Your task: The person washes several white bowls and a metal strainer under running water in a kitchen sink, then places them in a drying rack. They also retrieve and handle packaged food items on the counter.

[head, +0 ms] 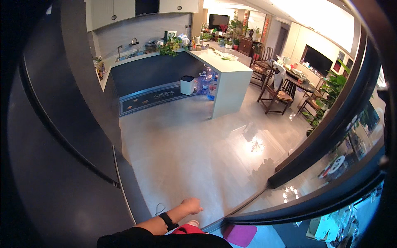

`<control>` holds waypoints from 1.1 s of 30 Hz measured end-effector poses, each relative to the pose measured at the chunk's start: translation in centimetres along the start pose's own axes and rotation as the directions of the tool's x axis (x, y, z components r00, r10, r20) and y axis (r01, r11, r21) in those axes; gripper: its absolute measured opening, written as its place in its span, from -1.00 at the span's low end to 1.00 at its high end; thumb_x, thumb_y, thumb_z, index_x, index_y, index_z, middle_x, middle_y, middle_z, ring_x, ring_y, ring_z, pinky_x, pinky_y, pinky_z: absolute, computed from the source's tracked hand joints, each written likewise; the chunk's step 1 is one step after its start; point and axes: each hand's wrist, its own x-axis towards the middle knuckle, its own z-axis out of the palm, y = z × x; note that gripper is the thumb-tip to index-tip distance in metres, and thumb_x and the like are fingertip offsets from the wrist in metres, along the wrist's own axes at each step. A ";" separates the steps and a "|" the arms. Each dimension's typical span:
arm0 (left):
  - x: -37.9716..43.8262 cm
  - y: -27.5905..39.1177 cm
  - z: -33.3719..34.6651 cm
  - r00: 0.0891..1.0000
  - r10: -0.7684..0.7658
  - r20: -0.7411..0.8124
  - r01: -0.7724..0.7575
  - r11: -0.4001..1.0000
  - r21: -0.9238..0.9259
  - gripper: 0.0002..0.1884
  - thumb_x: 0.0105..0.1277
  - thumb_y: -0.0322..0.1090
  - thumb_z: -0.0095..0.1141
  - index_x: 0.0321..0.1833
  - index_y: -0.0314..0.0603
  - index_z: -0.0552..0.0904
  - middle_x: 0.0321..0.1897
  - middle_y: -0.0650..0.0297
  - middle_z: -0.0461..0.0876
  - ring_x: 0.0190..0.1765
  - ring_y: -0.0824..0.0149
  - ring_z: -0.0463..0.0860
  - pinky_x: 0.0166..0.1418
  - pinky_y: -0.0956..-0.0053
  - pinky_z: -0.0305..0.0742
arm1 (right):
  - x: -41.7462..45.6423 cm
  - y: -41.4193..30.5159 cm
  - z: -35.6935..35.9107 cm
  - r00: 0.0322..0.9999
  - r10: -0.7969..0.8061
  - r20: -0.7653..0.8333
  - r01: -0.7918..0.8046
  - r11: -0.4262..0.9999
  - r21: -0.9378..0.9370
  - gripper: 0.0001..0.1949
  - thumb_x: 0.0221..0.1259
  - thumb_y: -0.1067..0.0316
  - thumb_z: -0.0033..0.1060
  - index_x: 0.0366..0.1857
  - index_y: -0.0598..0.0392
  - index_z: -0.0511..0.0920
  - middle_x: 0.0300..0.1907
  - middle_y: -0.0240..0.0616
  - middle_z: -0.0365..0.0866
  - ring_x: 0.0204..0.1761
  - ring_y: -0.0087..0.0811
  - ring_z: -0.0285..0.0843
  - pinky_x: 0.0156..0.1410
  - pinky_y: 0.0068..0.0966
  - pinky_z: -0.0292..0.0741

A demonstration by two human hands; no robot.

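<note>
My left hand point(191, 205) reaches forward over the floor at the bottom centre, with a black band point(168, 220) around its wrist. Its fingers look loosely curled, and nothing sticks out of them; the palm is hidden. My right hand is out of view. Beside my left forearm a thin cable loop point(159, 209) shows against the floor. Below the hand are red cloth point(186, 229) and part of a foot or slipper point(194, 223). Ahead lies a glossy tiled floor point(173, 161).
A tall dark cabinet or refrigerator front point(62, 186) rises close on my left. A dark-framed glass door point(310, 195) stands on my right, above a floor track point(248, 200). Farther ahead are a white peninsula counter point(232, 90), a white bin point(187, 86), a kitchen mat point(145, 100) and wooden chairs point(279, 93).
</note>
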 end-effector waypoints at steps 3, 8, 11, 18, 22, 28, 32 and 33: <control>0.6 0.5 -0.3 0.997 0.020 0.079 -0.022 1.000 0.017 -0.48 0.28 0.09 0.16 0.06 -0.24 0.62 0.04 -0.03 0.63 0.10 -0.02 0.62 0.12 0.07 0.54 | 0.2 -3.1 -0.3 0.999 -0.034 -0.010 0.034 0.999 0.005 -0.60 0.26 0.09 0.21 0.04 0.14 0.59 -0.29 -0.10 0.67 -0.34 -0.21 0.60 -0.24 -0.26 0.56; 1.4 1.4 -0.3 0.987 0.088 0.134 -0.090 0.996 0.009 -0.47 0.29 0.08 0.16 0.09 -0.24 0.60 0.04 -0.04 0.63 0.09 -0.04 0.63 0.11 0.06 0.55 | -0.4 -2.7 -0.6 1.000 -0.003 -0.025 0.002 1.000 -0.013 -0.59 0.25 0.09 0.22 0.04 0.16 0.59 -0.25 -0.08 0.68 -0.27 -0.19 0.62 -0.17 -0.25 0.56; 2.2 1.0 1.1 0.976 0.154 0.152 -0.158 0.987 0.020 -0.46 0.29 0.08 0.16 0.13 -0.23 0.57 0.07 -0.05 0.61 0.09 -0.05 0.62 0.10 0.06 0.55 | -1.4 -1.0 -0.6 0.999 0.036 -0.038 -0.037 0.999 -0.026 -0.58 0.24 0.09 0.23 0.04 0.18 0.59 -0.22 -0.06 0.68 -0.24 -0.17 0.63 -0.13 -0.24 0.56; 3.9 6.4 0.5 0.758 0.489 0.431 -0.153 0.776 -0.612 -0.41 0.27 0.16 0.12 0.17 -0.16 0.55 0.10 -0.08 0.58 0.20 -0.05 0.55 0.25 0.04 0.43 | -9.5 7.3 -2.7 0.974 0.054 -0.222 -0.062 0.998 -0.030 -0.56 0.22 0.08 0.25 0.04 0.21 0.58 -0.17 -0.03 0.69 -0.15 -0.13 0.65 -0.04 -0.22 0.55; 1.2 14.7 1.8 0.908 0.387 0.160 -0.416 0.784 0.461 -0.42 0.25 0.11 0.16 0.20 -0.13 0.52 0.13 -0.06 0.56 0.17 -0.02 0.56 0.22 0.07 0.45 | -20.7 13.5 -6.5 0.825 -0.033 -0.564 -0.132 0.959 -0.250 -0.54 0.21 0.08 0.26 0.04 0.23 0.58 -0.13 -0.01 0.69 -0.10 -0.11 0.67 0.02 -0.21 0.55; -0.9 19.1 9.8 0.703 0.666 0.250 -0.701 0.708 0.084 -0.33 0.30 0.01 0.17 0.33 -0.32 0.39 0.15 -0.15 0.53 0.19 -0.05 0.55 0.27 0.21 0.44 | -30.7 6.1 -16.3 0.830 0.015 -0.558 0.451 0.570 0.687 -0.59 0.39 0.15 0.08 0.17 0.20 0.49 -0.05 0.05 0.66 -0.03 -0.21 0.67 0.00 -0.34 0.59; -2.4 28.3 18.3 0.679 0.611 0.406 -0.719 0.664 0.204 -0.31 0.30 0.06 0.12 0.32 -0.36 0.39 0.19 -0.17 0.50 0.25 -0.05 0.50 0.30 0.20 0.40 | -24.2 22.6 -16.6 0.759 0.285 -0.585 0.228 0.726 0.649 -0.58 0.38 0.07 0.08 0.16 0.14 0.51 -0.03 0.01 0.66 -0.01 -0.12 0.66 -0.02 -0.27 0.59; -3.4 29.9 19.9 0.679 0.586 0.442 -0.716 0.660 0.225 -0.30 0.30 0.09 0.11 0.32 -0.38 0.40 0.22 -0.17 0.48 0.27 -0.03 0.48 0.32 0.21 0.38 | -23.6 25.3 -16.0 0.751 0.327 -0.574 0.158 0.755 0.636 -0.58 0.38 0.05 0.08 0.15 0.12 0.52 -0.03 0.00 0.66 -0.01 -0.10 0.66 -0.02 -0.25 0.59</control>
